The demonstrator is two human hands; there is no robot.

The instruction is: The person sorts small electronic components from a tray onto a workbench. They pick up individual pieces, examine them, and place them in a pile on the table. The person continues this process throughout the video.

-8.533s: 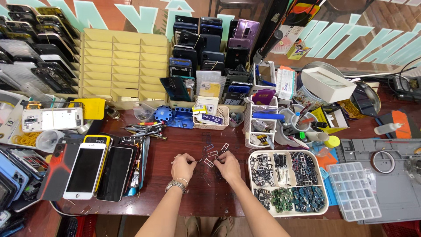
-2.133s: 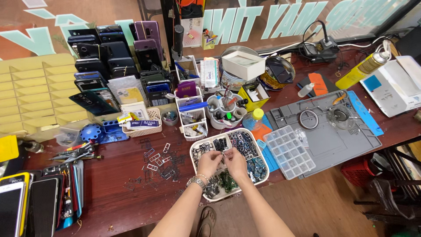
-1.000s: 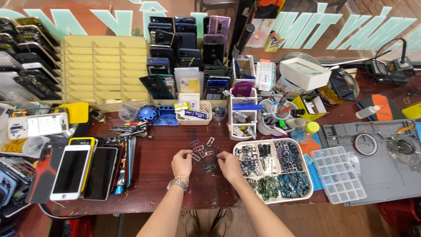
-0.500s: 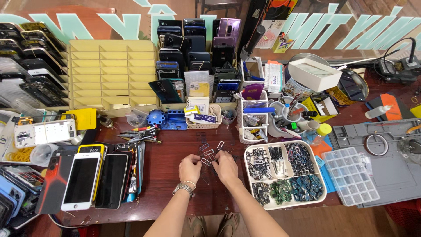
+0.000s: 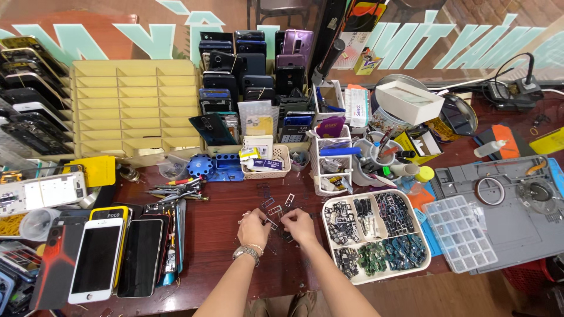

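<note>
My left hand [image 5: 253, 226], with a watch on the wrist, and my right hand [image 5: 298, 225] meet over the dark red table [image 5: 220, 235]. Between their fingertips they pinch a small dark metal frame part [image 5: 271, 223]. Several more of these small frames [image 5: 274, 203] lie loose on the table just beyond my hands. To the right stands a white divided tray [image 5: 376, 276] filled with sorted small dark and green parts.
Phones [image 5: 97, 258] lie in a row at the left beside tweezers and tools [image 5: 173, 191]. A yellow slotted rack [image 5: 132, 108], stacked phones [image 5: 247, 70], small bins [image 5: 332, 158], a clear compartment box [image 5: 461, 232] and a grey work mat [image 5: 511, 199] ring the area.
My hands left the white tray and came back to the table centre, and now pinch a small frame together. The view has shifted with my head.
</note>
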